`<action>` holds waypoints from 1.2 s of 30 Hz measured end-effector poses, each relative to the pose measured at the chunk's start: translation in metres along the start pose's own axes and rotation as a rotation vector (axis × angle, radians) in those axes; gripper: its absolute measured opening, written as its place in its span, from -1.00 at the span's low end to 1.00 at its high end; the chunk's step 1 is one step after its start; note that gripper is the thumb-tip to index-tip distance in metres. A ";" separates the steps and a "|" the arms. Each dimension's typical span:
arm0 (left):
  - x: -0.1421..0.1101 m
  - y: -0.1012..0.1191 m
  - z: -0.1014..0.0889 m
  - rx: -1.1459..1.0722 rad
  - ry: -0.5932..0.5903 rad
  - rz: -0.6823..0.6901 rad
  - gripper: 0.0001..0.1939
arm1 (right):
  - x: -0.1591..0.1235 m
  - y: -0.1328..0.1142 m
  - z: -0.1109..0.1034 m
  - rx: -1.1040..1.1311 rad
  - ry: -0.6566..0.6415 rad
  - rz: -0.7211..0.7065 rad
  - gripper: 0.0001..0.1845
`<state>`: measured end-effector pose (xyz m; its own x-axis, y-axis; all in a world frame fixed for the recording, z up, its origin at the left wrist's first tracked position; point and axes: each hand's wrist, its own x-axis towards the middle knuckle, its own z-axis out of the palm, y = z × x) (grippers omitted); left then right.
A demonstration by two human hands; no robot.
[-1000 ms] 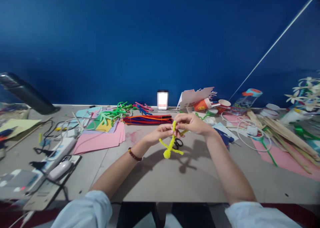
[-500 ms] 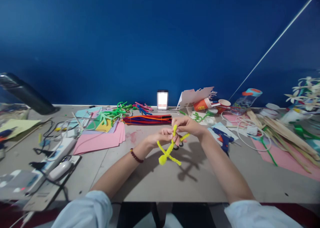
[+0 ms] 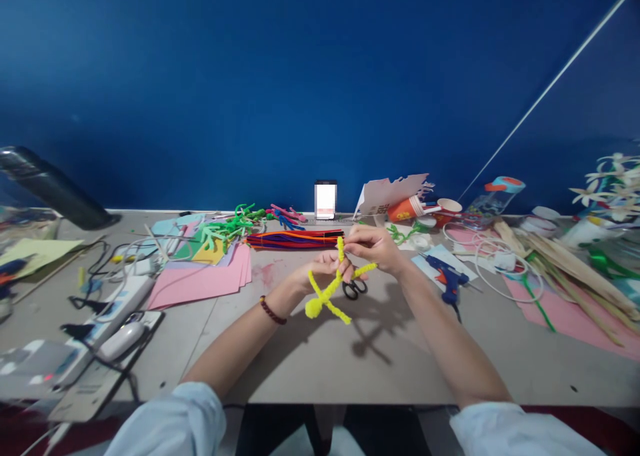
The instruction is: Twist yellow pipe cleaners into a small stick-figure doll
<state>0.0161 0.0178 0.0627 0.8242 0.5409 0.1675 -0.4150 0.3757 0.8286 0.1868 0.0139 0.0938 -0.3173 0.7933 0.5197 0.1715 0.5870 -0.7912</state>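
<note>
A yellow pipe-cleaner figure [image 3: 329, 290] with a round head, two arms and two legs hangs tilted above the table, head toward the lower left. My left hand [image 3: 320, 269] pinches it where the legs branch. The fingers of my right hand [image 3: 373, 246] are closed at the upper leg's tip; the other leg sticks out to the right under that hand. Black-handled scissors [image 3: 355, 289] lie on the table just behind the figure, their blades hidden. Beyond my hands lies a bundle of orange, red and purple pipe cleaners [image 3: 295, 240].
Pink paper sheets [image 3: 200, 284] and green pipe cleaners [image 3: 230, 226] lie at left, near a power strip [image 3: 107, 316] and a computer mouse [image 3: 121, 340]. A blue glue gun [image 3: 450, 277] rests at right. A phone [image 3: 326, 201] stands against the blue wall.
The figure's head has swung left, first dipping and then rising slightly. Its second leg has come into view on the right. The scissors' handles are more exposed.
</note>
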 end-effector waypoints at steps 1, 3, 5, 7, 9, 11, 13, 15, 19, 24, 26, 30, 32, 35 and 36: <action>0.000 0.000 -0.001 -0.009 -0.004 -0.001 -0.55 | 0.000 0.001 0.000 -0.005 0.012 -0.008 -0.75; 0.001 0.000 -0.003 -0.021 -0.014 0.001 -0.56 | 0.000 0.001 0.001 -0.012 0.044 -0.025 -0.77; 0.002 0.000 -0.004 -0.021 -0.029 0.002 -0.57 | 0.000 0.000 0.001 -0.017 0.063 -0.011 -0.80; 0.002 0.000 -0.004 -0.018 -0.034 0.000 -0.57 | 0.000 0.000 0.002 0.006 0.036 0.036 -0.80; 0.001 0.000 -0.004 -0.021 -0.033 0.005 -0.57 | -0.001 0.000 0.003 0.079 -0.030 0.102 -0.79; 0.001 -0.001 -0.004 -0.020 -0.024 0.010 -0.58 | -0.001 0.001 0.005 0.201 -0.099 0.180 -0.77; 0.001 -0.002 -0.006 -0.020 0.010 0.009 -0.60 | -0.002 0.004 0.008 0.335 -0.137 0.272 -0.74; 0.002 -0.003 -0.011 -0.028 0.074 0.002 -0.61 | -0.002 0.006 0.010 0.421 -0.104 0.334 -0.74; 0.008 0.000 -0.028 -0.028 0.239 -0.010 -0.66 | 0.001 0.007 0.011 0.355 0.100 0.279 -0.78; 0.011 0.016 -0.043 0.041 0.564 0.102 -0.73 | 0.005 0.004 0.007 0.079 0.275 0.153 -0.81; 0.009 0.023 -0.040 0.323 0.716 0.251 -0.76 | 0.005 0.004 0.008 0.004 0.313 0.130 -0.81; 0.003 0.029 -0.022 1.094 0.733 0.556 -0.83 | 0.003 0.003 0.014 -0.079 0.356 0.137 -0.80; 0.001 0.027 -0.013 1.286 0.631 0.594 -0.84 | 0.002 0.002 0.017 -0.102 0.372 0.131 -0.79; 0.000 0.021 -0.006 1.399 0.588 0.604 -0.84 | 0.001 0.001 0.021 -0.107 0.384 0.131 -0.77; 0.000 0.019 -0.006 1.398 0.596 0.612 -0.83 | 0.001 0.001 0.022 -0.094 0.383 0.134 -0.77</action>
<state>0.0060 0.0294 0.0757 0.2841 0.6658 0.6900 0.3190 -0.7442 0.5868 0.1660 0.0120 0.0865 0.0807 0.8559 0.5107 0.2779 0.4728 -0.8362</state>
